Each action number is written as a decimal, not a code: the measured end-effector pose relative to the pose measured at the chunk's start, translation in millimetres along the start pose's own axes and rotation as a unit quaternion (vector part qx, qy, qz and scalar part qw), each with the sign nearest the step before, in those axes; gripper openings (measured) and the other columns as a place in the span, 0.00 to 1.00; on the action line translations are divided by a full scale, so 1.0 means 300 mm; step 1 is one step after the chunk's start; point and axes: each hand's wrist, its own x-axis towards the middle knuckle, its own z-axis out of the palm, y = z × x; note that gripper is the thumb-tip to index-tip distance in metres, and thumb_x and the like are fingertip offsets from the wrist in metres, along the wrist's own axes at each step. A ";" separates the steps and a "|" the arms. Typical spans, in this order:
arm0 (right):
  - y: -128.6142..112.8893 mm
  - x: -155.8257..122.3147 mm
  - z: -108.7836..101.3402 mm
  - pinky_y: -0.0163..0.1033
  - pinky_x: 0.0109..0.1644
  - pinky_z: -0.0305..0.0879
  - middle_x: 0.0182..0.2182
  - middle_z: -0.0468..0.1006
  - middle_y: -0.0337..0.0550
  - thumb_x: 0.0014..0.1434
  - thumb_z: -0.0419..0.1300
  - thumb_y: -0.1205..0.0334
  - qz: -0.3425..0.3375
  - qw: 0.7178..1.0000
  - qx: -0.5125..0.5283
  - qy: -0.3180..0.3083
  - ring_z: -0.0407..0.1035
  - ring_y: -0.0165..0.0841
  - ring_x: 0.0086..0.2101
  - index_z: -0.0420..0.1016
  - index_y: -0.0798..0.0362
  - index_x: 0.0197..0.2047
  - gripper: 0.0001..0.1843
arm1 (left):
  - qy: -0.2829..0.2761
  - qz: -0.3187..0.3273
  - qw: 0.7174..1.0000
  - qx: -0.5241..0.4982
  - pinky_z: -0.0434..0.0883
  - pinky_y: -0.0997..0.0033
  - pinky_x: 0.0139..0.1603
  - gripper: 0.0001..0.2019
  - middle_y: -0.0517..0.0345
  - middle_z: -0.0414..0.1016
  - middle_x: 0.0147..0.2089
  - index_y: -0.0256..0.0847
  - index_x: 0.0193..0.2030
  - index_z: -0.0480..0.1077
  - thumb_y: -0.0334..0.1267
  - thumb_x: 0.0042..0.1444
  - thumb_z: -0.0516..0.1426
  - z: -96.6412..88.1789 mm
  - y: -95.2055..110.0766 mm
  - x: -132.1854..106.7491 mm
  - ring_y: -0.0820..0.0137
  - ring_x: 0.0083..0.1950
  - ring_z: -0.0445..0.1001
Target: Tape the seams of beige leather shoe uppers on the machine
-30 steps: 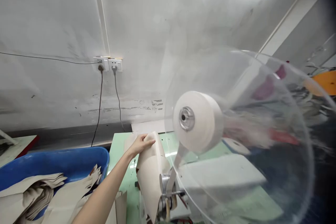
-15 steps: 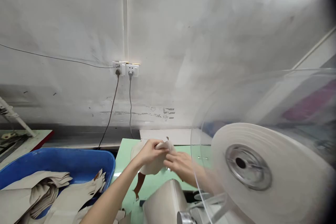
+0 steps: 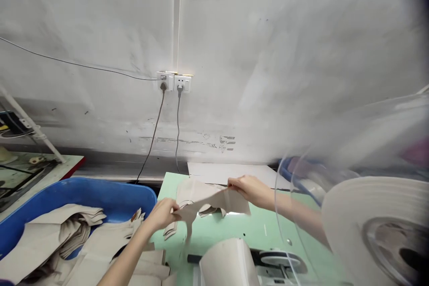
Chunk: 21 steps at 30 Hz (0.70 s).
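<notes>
Your left hand [image 3: 163,214] and right hand [image 3: 250,189] are pinching a beige piece [image 3: 236,202] above the table [image 3: 258,231]; near right, white roll [image 3: 350,214] is blurring, cut off.

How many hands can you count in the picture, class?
2: the left hand pinches the left end of a beige cut piece; the right hand holds its upper edge farther right, over the green tabletop. No others show.

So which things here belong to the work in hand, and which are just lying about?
Seemingly belong:
beige piece, held by left hand and right hand
loose pieces on the green tabletop
blue tub of similar pieces
white roll, perhaps

Probably just nearby:
wall sockets
white pole
</notes>
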 end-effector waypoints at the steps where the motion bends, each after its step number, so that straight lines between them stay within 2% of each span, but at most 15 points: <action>1: 0.012 -0.019 0.013 0.38 0.34 0.52 0.25 0.74 0.42 0.56 0.51 0.72 0.008 1.000 0.022 -0.019 0.64 0.33 0.27 0.74 0.51 0.32 0.12 | 0.002 -0.015 1.000 -0.022 0.67 0.63 0.36 0.09 0.54 0.75 0.26 0.43 0.19 0.75 0.44 0.43 0.63 -0.005 -0.042 -0.039 0.58 0.32 0.73; 3: 0.033 -0.049 0.036 0.36 0.32 0.55 0.28 0.76 0.42 0.55 0.51 0.69 0.029 0.994 0.088 -0.064 0.67 0.33 0.29 0.75 0.51 0.33 0.12 | -0.003 -0.039 0.994 -0.099 0.71 0.61 0.43 0.13 0.52 0.79 0.35 0.45 0.29 0.78 0.51 0.51 0.58 -0.015 -0.087 -0.098 0.56 0.40 0.75; 5: 0.061 -0.055 0.051 0.35 0.32 0.62 0.33 0.77 0.43 0.57 0.52 0.62 0.066 0.977 0.175 -0.100 0.70 0.35 0.32 0.74 0.51 0.37 0.09 | 0.013 -0.053 0.978 -0.202 0.72 0.62 0.47 0.18 0.52 0.80 0.41 0.48 0.41 0.77 0.56 0.54 0.55 -0.029 -0.086 -0.117 0.56 0.44 0.76; 8: 0.139 -0.003 0.067 0.39 0.34 0.70 0.36 0.77 0.47 0.55 0.58 0.49 0.125 0.945 0.277 -0.118 0.73 0.40 0.37 0.68 0.54 0.40 0.17 | 0.058 -0.045 0.966 -0.247 0.74 0.63 0.45 0.24 0.50 0.80 0.44 0.45 0.54 0.70 0.57 0.59 0.51 -0.051 -0.056 -0.056 0.58 0.43 0.77; 10: 0.219 0.057 0.088 0.41 0.37 0.73 0.35 0.76 0.46 0.50 0.63 0.45 0.162 0.930 0.312 -0.108 0.73 0.40 0.38 0.65 0.53 0.39 0.23 | 0.084 -0.033 0.979 -0.181 0.73 0.64 0.43 0.25 0.49 0.80 0.44 0.40 0.56 0.67 0.55 0.61 0.49 -0.048 -0.064 0.031 0.60 0.43 0.77; 12: 0.307 0.122 0.129 0.41 0.39 0.73 0.34 0.76 0.44 0.47 0.65 0.43 0.202 0.920 0.324 -0.093 0.73 0.38 0.38 0.64 0.53 0.39 0.26 | 0.082 -0.057 0.995 -0.031 0.71 0.67 0.44 0.22 0.50 0.79 0.43 0.40 0.54 0.67 0.53 0.63 0.47 -0.019 -0.110 0.128 0.62 0.43 0.77; 15: 0.420 0.207 0.219 0.42 0.39 0.72 0.34 0.75 0.45 0.46 0.66 0.45 0.266 0.923 0.265 -0.078 0.73 0.38 0.38 0.63 0.53 0.41 0.27 | 0.045 -0.160 0.972 0.167 0.69 0.67 0.45 0.18 0.52 0.80 0.41 0.43 0.52 0.66 0.47 0.65 0.44 0.072 -0.215 0.233 0.62 0.45 0.77; 18: 0.479 0.258 0.299 0.50 0.42 0.70 0.39 0.75 0.54 0.45 0.68 0.54 0.327 0.928 0.170 -0.060 0.73 0.46 0.42 0.64 0.56 0.47 0.28 | 0.027 -0.241 0.945 0.217 0.67 0.59 0.47 0.19 0.41 0.77 0.50 0.38 0.55 0.64 0.46 0.64 0.47 0.179 -0.302 0.250 0.54 0.52 0.75; 21: 0.486 0.259 0.300 0.48 0.52 0.66 0.49 0.72 0.61 0.46 0.67 0.63 0.311 0.943 0.108 -0.043 0.69 0.47 0.50 0.65 0.56 0.53 0.31 | 0.004 -0.277 0.927 0.252 0.63 0.49 0.54 0.31 0.31 0.68 0.59 0.33 0.55 0.65 0.52 0.51 0.60 0.249 -0.344 0.205 0.45 0.62 0.66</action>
